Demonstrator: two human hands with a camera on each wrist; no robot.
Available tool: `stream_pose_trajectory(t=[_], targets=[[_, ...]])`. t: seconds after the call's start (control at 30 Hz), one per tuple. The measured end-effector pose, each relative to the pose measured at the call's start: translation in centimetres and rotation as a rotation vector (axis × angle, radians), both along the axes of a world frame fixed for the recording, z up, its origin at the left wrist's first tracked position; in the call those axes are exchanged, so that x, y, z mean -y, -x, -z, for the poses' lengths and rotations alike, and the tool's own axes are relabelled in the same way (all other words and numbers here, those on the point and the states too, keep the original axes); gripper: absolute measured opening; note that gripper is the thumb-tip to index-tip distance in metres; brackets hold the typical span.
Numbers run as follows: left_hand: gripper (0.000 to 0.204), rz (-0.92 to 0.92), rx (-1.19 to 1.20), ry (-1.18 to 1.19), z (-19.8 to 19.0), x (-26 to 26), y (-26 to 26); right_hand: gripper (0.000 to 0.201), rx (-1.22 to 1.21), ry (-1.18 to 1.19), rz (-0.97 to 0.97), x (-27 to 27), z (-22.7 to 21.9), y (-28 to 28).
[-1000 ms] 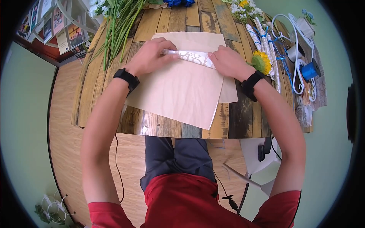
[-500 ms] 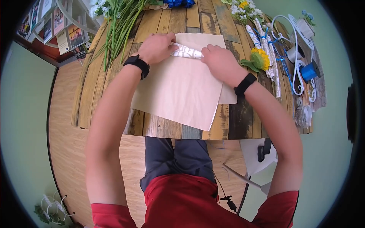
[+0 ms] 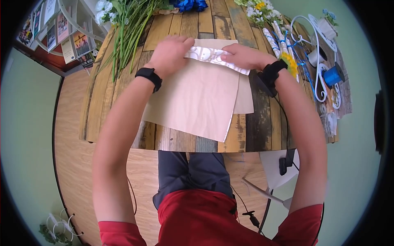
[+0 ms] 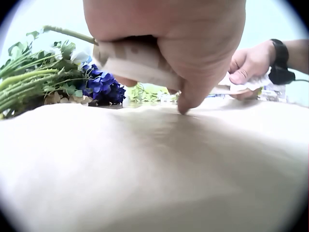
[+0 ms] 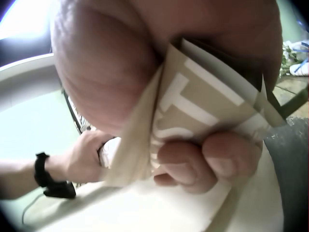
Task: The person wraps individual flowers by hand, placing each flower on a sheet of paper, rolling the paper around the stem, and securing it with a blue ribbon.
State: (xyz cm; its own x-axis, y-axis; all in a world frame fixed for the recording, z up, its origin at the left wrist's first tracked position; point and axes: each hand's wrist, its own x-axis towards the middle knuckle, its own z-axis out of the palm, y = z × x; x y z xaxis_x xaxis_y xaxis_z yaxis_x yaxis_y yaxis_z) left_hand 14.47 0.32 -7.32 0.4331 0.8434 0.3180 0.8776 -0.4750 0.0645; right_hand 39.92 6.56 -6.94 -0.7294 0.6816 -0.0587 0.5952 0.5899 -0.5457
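A large cream wrapping paper point(image 3: 197, 94) lies on the wooden table, its far part rolled up to show a white patterned underside point(image 3: 207, 54). My left hand point(image 3: 172, 53) grips the left end of this roll. In the left wrist view a green stem point(image 4: 67, 33) pokes out there. At the right end, my right hand point(image 3: 244, 56) pinches the paper between thumb and fingers. Large printed letters point(image 5: 193, 99) show on that paper end in the right wrist view, with a green stem point(image 5: 295, 102) beyond it. A sunflower point(image 3: 291, 63) shows just past my right wrist, partly hidden by it.
Long green stems point(image 3: 127, 41) lie at the table's left, near blue flowers point(image 3: 191, 5). Paper-wrapped flowers with blue ties point(image 3: 283, 41) lie at the right. Beside them stand a white metal rack point(image 3: 319, 82) and a blue ribbon spool point(image 3: 333, 76).
My right hand first slid left along the roll, then moved back right, turning so its thumb lies on top. More patterned underside shows. My left hand has shifted slightly right.
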Motion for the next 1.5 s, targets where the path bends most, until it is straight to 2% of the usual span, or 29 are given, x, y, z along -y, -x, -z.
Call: stream_pose_trajectory(t=[0.03,0.07,0.13,0.17,0.2,0.23,0.27,0.3,0.37,0.47,0.5,0.57,0.7,0.77,0.8,0.83,0.87,0.93,0.97,1.0,1.03,1.07,1.1,1.13,1.17,1.2,1.3,1.37,1.5], targets=[[0.027,0.097,-0.004,-0.199,0.1,0.0,0.0,0.035,0.015,0.179,0.034,0.0,-0.8,-0.1],[0.027,0.097,-0.005,-0.203,0.2,0.0,0.0,0.039,0.03,0.356,0.067,0.1,-1.7,-0.1],[0.03,0.102,-0.066,-0.25,-0.2,0.2,-0.5,0.041,0.142,0.472,0.065,0.7,-3.9,0.1],[0.03,0.099,-0.066,-0.254,-0.4,0.3,-0.7,0.044,0.254,0.592,0.066,1.2,-4.9,0.2],[0.028,0.047,-0.085,-0.096,-0.9,0.5,-0.9,0.044,0.256,0.589,0.064,1.9,-5.7,0.6],[0.026,-0.006,-0.103,0.062,-1.3,0.7,-0.9,0.043,0.381,0.403,0.052,2.8,-6.4,1.1],[0.026,-0.007,-0.102,0.059,-1.8,0.9,-0.9,0.043,0.501,0.213,0.041,3.5,-6.7,1.5],[0.022,0.012,-0.089,0.179,-2.3,1.1,-0.8,0.043,0.5,0.209,0.043,3.8,-6.2,1.6],[0.017,0.032,-0.076,0.292,-3.3,1.4,-0.8,0.039,0.429,-0.441,-0.137,4.0,-3.7,1.8],[0.009,0.061,-0.046,0.336,-4.0,2.5,-0.8,0.034,0.26,-0.392,-0.199,3.4,-1.8,1.8],[0.009,0.041,-0.085,0.235,-3.8,2.7,-0.5,0.034,0.259,-0.397,-0.2,3.7,-2.7,2.0],[0.009,0.021,-0.128,0.128,-3.7,2.9,0.0,0.029,0.235,0.242,0.042,4.9,-5.3,2.3],[0.013,-0.004,-0.147,0.085,-3.5,3.3,0.8,0.023,0.134,0.486,0.114,5.7,-6.7,2.4],[0.013,-0.016,-0.135,0.089,-3.5,3.4,1.4,0.025,0.239,0.365,0.088,5.8,-7.4,2.6],[0.014,0.001,-0.018,0.261,-3.6,3.3,1.8,0.025,0.239,0.363,0.088,5.6,-6.7,2.5],[0.015,0.018,0.1,0.432,-3.8,3.3,2.2,0.026,0.277,-0.063,0.001,5.4,-5.4,2.6],[0.015,0.017,0.101,0.431,-4.0,3.3,2.6,0.028,0.307,-0.489,-0.088,5.1,-4.4,2.4],[0.015,-0.157,0.245,0.957,-4.9,3.4,3.0,0.028,0.299,-0.475,-0.084,5.8,-4.4,2.7],[0.015,-0.156,0.243,0.955,-5.1,3.5,2.8,0.029,0.289,-0.462,-0.079,6.0,-4.4,2.8],[0.014,-0.139,0.119,0.708,-5.1,3.7,2.6,0.029,0.288,-0.463,-0.078,5.7,-4.4,2.7],[0.013,-0.12,-0.004,0.462,-5.1,3.9,2.2,0.028,0.23,-0.287,-0.109,5.2,-4.2,2.7],[0.013,-0.119,-0.008,0.463,-4.8,4.1,1.7,0.027,0.17,-0.11,-0.14,4.8,-4.0,2.6],[0.014,-0.113,-0.042,0.204,-4.5,4.4,0.9,0.027,0.168,-0.109,-0.139,4.9,-4.5,2.7],[0.014,-0.105,-0.074,-0.056,-4.2,4.6,0.3,0.028,0.176,0.163,-0.069,4.9,-5.2,2.7],[0.017,-0.018,-0.037,-0.166,-4.0,4.8,-0.1,0.029,0.182,0.436,0.001,4.9,-5.9,2.8],[0.017,-0.019,-0.036,-0.167,-4.0,4.8,-0.2,0.029,0.183,0.435,0.0,4.8,-6.4,2.8],[0.013,-0.034,-0.147,-0.025,-4.0,4.5,0.0,0.028,0.301,0.339,0.034,4.6,-6.3,2.2],[0.008,-0.038,0.044,0.376,-4.2,3.9,0.9,0.029,0.263,-0.274,-0.066,4.3,-5.0,1.8],[0.006,-0.033,0.117,0.563,-4.9,4.2,0.4,0.028,0.225,-0.492,-0.001,5.4,-4.6,2.1]])
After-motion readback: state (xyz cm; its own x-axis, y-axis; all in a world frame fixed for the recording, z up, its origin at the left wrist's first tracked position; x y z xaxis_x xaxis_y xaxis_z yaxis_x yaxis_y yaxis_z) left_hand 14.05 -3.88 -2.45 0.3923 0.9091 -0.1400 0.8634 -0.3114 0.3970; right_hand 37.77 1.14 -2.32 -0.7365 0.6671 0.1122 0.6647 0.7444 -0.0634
